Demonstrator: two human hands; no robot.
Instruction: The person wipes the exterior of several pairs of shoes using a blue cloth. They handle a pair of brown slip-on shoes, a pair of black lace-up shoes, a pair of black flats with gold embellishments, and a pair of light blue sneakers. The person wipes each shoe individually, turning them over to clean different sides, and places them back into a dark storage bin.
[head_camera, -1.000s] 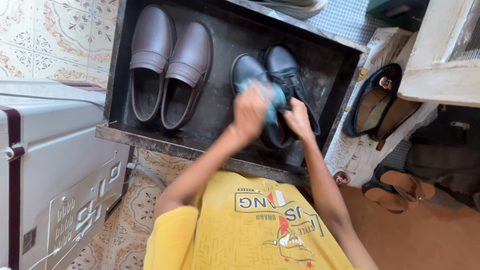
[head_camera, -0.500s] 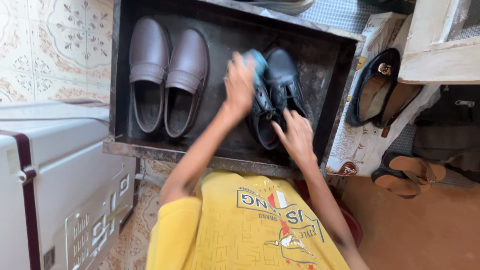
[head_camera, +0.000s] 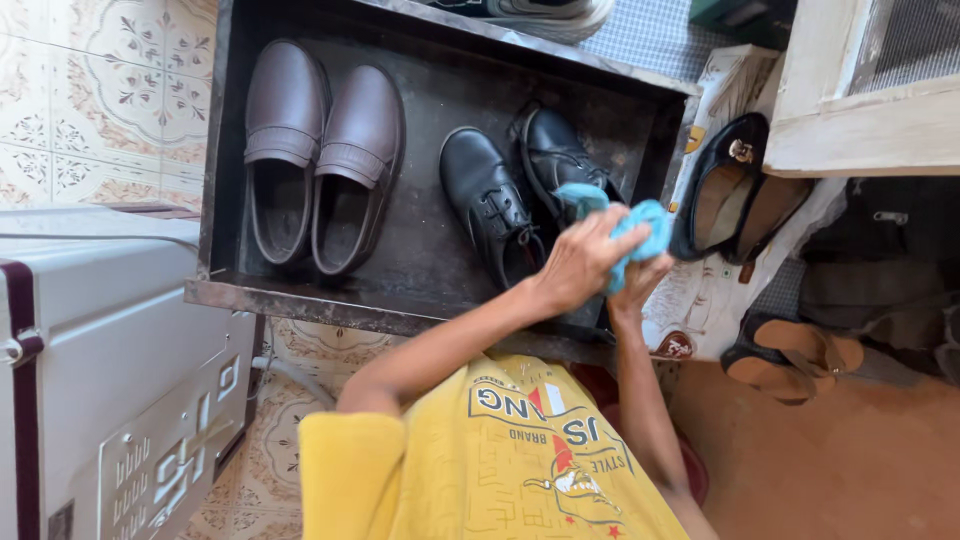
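My left hand (head_camera: 572, 265) grips a blue cloth (head_camera: 640, 225) over the right end of a dark metal shelf (head_camera: 300, 295). Coming up from below, my right hand (head_camera: 634, 288) has its fingers in the same cloth. A pair of black lace-up shoes stands on the shelf just left of my hands: one shoe (head_camera: 487, 205) nearer, the other (head_camera: 553, 152) farther back and partly behind the cloth. Neither hand touches them. A pair of brown loafers (head_camera: 320, 160) rests at the shelf's left end.
A white and maroon box-like appliance (head_camera: 100, 380) stands at the left on a patterned tile floor (head_camera: 110, 90). Right of the shelf, a black slip-on shoe (head_camera: 715, 190) lies on a printed sheet, brown sandals (head_camera: 790, 355) rest on the floor, and a pale wooden frame (head_camera: 860, 120) juts in above.
My left hand with the cloth moved off the black shoes' toes, back and to the right. My right hand let go of the shoe and met the cloth. Both shoes now stand uncovered.
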